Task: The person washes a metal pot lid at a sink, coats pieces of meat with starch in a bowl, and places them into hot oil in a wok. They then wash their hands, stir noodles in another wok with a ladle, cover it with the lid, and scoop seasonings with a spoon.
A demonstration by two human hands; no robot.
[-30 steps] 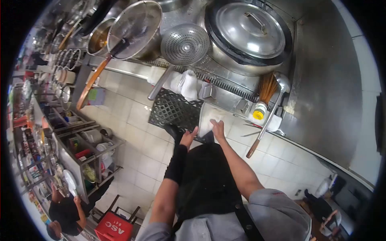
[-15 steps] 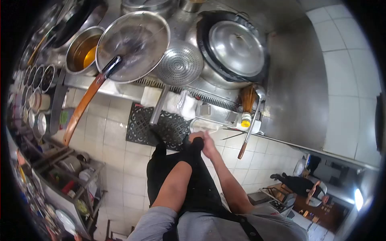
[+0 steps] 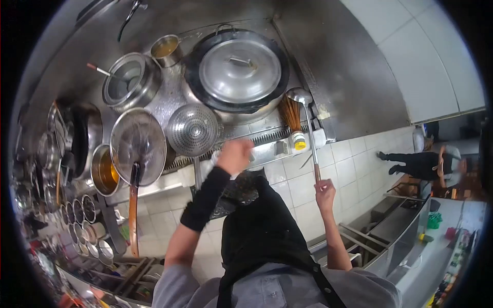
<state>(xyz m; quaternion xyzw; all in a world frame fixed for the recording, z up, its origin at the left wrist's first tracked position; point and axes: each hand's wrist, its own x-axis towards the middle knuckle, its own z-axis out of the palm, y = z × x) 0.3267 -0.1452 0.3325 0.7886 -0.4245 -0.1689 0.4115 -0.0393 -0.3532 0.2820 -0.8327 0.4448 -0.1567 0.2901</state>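
Black cloth apron (image 3: 264, 226): plain, broad, down the middle of the body
Black narrow straps (image 3: 326, 287): two, running from the apron over the shoulders; the right one carries a small round stud
Grey short-sleeved cloth shirt (image 3: 246, 292): under the apron's straps, faint stitched seams between them
Black tight fabric band (image 3: 208, 197): around the left forearm, left of the apron
Left hand (image 3: 236, 156): bare, blurred
Right hand (image 3: 324, 194): bare, like its forearm, right of the apron
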